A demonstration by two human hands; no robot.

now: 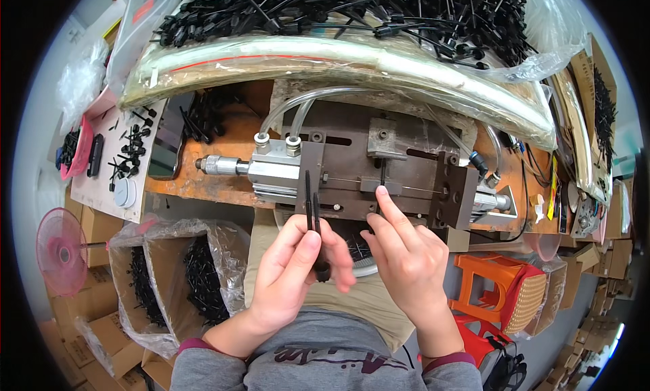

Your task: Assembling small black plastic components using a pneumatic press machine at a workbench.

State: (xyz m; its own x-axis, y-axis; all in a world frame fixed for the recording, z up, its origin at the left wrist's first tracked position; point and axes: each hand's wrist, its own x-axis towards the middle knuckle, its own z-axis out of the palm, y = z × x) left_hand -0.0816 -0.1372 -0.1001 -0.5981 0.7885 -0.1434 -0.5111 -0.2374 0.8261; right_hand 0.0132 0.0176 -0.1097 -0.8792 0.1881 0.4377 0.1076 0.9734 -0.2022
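Note:
My left hand [291,266] is closed around a few slim black plastic stems [313,218] with thicker dark ends. They point away from me, in front of a dark metal fixture [352,164]. My right hand [409,259] reaches over the fixture's near edge with its index finger stretched out. That fingertip touches the near end of a thin black stem [383,171] lying on a small metal block [369,186] in the middle. The other right fingers are bent, and the thumb is mostly hidden.
Air cylinders [274,171] and clear hoses [298,103] flank the fixture. Behind it, a plastic-covered tray [338,56] bears heaped black parts [284,12]. Lined boxes [156,283] of black parts stand at left, an orange stool [484,283] at right. A phone [169,137] lies on the bench.

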